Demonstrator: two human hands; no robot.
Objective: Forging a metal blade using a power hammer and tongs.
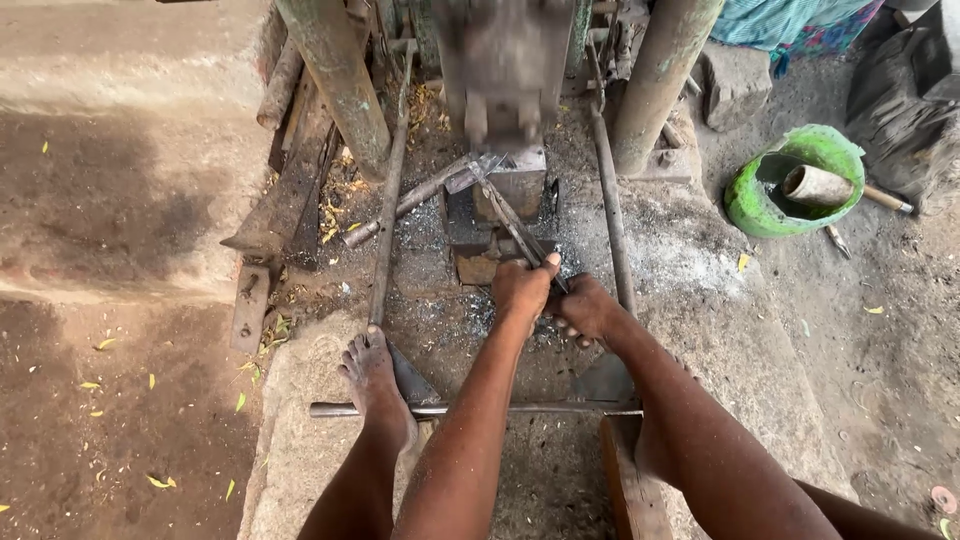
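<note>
left hand (520,290) clamped on tongs (515,230) | right hand (585,308) closed on same tongs | workpiece (472,172) at upper centre, on anvil (518,185) under hammer (503,70) | forging midway, piece unfinished, I judge

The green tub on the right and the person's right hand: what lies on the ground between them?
In the head view, between the green tub and the right hand lie a long metal rod and ash-grey ground with one yellow leaf.

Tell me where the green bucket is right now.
In the head view the green bucket sits on the ground at the upper right, right of the rusty upright post, with a cylindrical piece resting in it, well away from both hands.
</note>
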